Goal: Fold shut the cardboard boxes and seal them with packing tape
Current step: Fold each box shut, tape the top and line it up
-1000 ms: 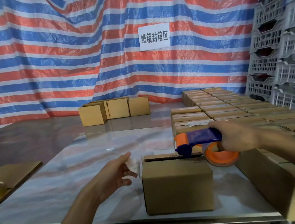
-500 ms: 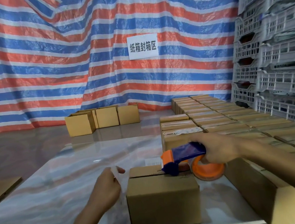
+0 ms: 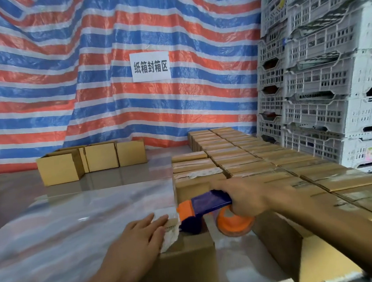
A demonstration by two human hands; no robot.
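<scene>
Tape point(image 3: 169, 234) is lying over the left end of the cardboard box point(image 3: 186, 267). The left hand point(image 3: 135, 240) is pressing it down with straight, flat fingers, probably to anchor the loose end before the strip is drawn out. The right hand point(image 3: 245, 200) is gripping the handle of the tape dispenser point(image 3: 205, 206), fingers curled round it. It is holding the orange-and-blue nose down on the box top, just beside the left fingertips, with the orange roll point(image 3: 234, 224) sitting at the right end. So the dispenser is pointing left, its long axis lying along what looks like the top seam, which would suit a pull rightward along that seam. The box is standing on the counter point(image 3: 55, 240) near the front edge. Its long side seems to be running left to right, and it is near the rows of sealed boxes point(image 3: 248, 158) on the right.
</scene>
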